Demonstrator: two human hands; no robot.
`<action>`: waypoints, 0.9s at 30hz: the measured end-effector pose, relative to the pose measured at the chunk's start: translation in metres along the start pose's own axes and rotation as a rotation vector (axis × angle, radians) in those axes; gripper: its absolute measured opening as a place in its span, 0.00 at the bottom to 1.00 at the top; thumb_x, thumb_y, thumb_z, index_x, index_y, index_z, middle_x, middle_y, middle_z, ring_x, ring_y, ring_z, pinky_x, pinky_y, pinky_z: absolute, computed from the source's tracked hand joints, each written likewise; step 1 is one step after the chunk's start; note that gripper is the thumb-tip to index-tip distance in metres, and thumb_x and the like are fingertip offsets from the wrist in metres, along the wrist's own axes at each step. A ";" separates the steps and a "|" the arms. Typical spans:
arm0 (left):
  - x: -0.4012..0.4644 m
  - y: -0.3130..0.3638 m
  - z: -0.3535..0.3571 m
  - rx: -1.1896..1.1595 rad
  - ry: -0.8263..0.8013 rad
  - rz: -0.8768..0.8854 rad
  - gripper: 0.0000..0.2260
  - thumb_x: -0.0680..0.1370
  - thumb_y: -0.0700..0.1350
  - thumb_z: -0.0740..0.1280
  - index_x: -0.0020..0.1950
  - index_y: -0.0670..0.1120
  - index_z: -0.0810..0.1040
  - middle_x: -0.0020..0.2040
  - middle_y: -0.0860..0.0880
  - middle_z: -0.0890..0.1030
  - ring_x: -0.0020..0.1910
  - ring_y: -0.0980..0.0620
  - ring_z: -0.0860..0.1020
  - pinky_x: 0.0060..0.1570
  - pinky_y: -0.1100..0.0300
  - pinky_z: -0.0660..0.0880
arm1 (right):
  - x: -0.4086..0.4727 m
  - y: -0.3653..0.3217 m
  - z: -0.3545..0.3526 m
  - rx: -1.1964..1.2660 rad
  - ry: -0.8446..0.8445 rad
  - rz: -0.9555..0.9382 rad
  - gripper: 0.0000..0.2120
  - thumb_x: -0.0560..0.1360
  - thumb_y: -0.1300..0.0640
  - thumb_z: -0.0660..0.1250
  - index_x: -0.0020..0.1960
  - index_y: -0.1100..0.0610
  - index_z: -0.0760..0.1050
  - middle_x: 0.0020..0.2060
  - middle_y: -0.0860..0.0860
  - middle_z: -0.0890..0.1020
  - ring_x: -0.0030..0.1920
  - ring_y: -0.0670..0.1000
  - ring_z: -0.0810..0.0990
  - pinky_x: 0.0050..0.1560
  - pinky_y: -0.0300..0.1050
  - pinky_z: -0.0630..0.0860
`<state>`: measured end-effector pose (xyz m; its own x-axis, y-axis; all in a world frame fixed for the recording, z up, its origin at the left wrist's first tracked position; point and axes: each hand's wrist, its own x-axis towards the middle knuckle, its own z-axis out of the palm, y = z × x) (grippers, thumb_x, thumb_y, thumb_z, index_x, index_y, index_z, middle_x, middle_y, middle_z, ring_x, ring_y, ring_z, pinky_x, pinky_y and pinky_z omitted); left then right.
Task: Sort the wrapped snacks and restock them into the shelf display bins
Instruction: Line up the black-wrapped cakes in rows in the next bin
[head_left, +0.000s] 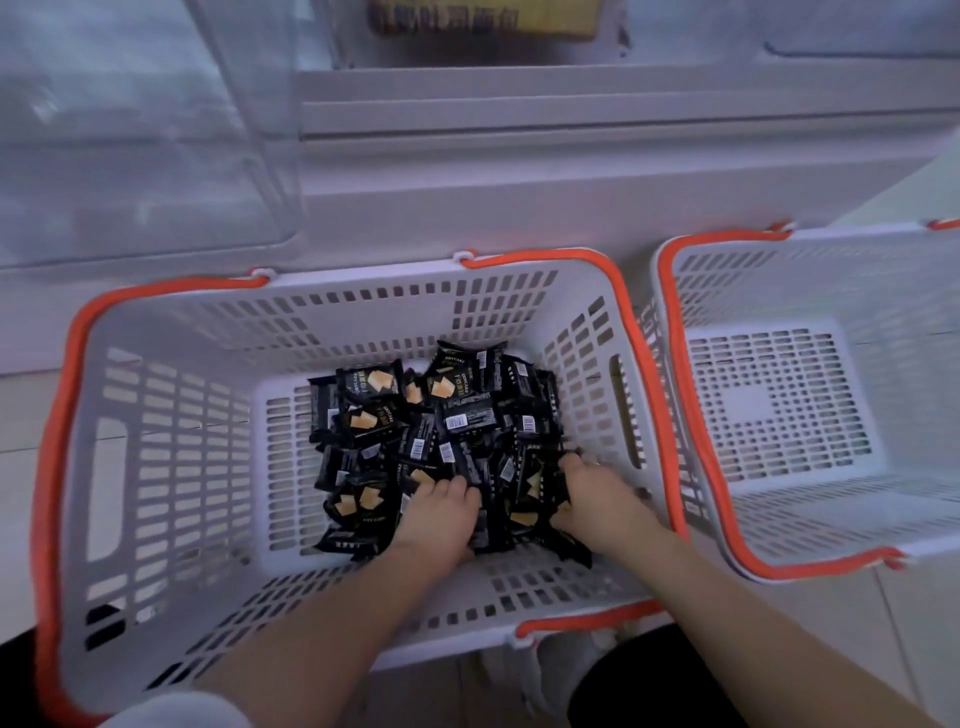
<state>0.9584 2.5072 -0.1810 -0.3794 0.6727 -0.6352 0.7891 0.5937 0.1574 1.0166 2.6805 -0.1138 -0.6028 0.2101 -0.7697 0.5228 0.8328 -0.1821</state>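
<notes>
Black snack packets (441, 431), printed with golden crackers, lie heaped in a white basket (171, 441). The left hand (441, 514) and right hand (597, 499) dig in, fingers curled around packets.

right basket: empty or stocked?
Empty. The right basket shows only its bare perforated floor; all the black snack packets lie in the left basket.
</notes>
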 end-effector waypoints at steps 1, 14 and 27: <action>-0.001 0.002 0.001 0.011 0.012 -0.014 0.20 0.75 0.44 0.65 0.65 0.41 0.64 0.63 0.42 0.68 0.62 0.42 0.68 0.62 0.52 0.62 | -0.003 -0.001 -0.001 0.018 -0.023 0.019 0.19 0.73 0.57 0.67 0.61 0.60 0.66 0.49 0.55 0.76 0.51 0.56 0.77 0.45 0.47 0.76; -0.044 -0.019 -0.039 -1.762 0.099 -0.287 0.11 0.79 0.47 0.60 0.58 0.46 0.75 0.53 0.52 0.80 0.52 0.53 0.79 0.54 0.59 0.71 | -0.041 -0.009 -0.015 1.558 -0.008 0.060 0.06 0.74 0.66 0.66 0.49 0.59 0.76 0.42 0.52 0.84 0.46 0.51 0.83 0.41 0.41 0.78; -0.106 -0.029 -0.055 -2.315 0.214 -0.272 0.13 0.80 0.45 0.53 0.54 0.45 0.77 0.47 0.48 0.84 0.50 0.50 0.80 0.49 0.53 0.74 | -0.059 -0.065 0.011 1.684 -0.020 -0.104 0.06 0.73 0.66 0.66 0.47 0.57 0.77 0.42 0.50 0.84 0.44 0.47 0.81 0.41 0.39 0.77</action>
<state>0.9488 2.4428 -0.0768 -0.4896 0.4505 -0.7466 -0.8634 -0.1307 0.4874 1.0252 2.6086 -0.0633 -0.6734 0.1764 -0.7179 0.5086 -0.5943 -0.6230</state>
